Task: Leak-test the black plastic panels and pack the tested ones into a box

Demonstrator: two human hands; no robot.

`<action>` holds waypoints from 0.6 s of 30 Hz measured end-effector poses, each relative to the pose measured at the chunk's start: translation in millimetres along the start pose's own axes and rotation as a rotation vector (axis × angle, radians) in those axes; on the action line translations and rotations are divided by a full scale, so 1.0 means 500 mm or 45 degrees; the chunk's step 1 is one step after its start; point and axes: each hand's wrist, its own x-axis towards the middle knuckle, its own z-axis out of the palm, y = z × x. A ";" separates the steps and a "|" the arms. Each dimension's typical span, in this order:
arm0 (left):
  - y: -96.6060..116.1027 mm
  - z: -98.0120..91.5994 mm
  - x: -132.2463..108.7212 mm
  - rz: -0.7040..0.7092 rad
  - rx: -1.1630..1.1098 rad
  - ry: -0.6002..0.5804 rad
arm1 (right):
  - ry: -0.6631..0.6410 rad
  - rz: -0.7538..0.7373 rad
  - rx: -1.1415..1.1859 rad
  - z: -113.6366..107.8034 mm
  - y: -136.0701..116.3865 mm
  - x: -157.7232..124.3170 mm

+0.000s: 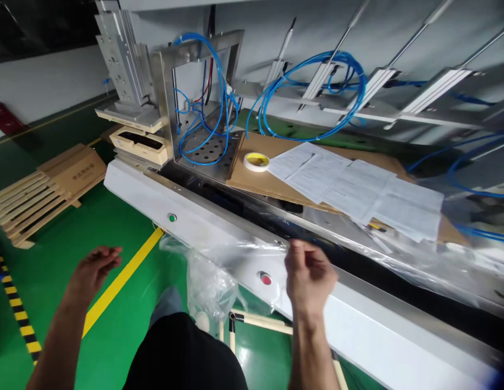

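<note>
My right hand (pixel 311 271) is closed in a pinch just above the white front panel (pixel 236 238) of the machine. Clear plastic film (pixel 211 276) stretches along the panel up to its fingertips and hangs crumpled over the edge. My left hand (pixel 95 271) is over the green floor, left of the panel, fingers curled in and thumb close to them; no object shows in it. Between the hands, the panel carries a green button (pixel 172 218) and a red button (pixel 265 278).
On a cardboard sheet (pixel 244 176) lie a tape roll (pixel 256 162) and several printed papers (pixel 345 181). Coiled blue hoses (pixel 312 130) hang by metal cylinders. A press fixture (pixel 132 81) stands at left, a wooden pallet (pixel 28 200) on the floor. A pipe frame (pixel 264 322) stands below the panel.
</note>
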 end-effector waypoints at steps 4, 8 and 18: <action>0.005 0.066 0.083 0.135 0.196 -0.143 | -0.138 -0.150 -0.126 0.025 -0.001 0.060; -0.009 0.209 0.154 0.290 0.454 -0.426 | -0.300 -0.072 -0.199 0.039 0.003 0.071; -0.094 0.564 0.210 0.724 0.789 -1.363 | -0.353 0.040 -0.403 0.046 -0.086 0.069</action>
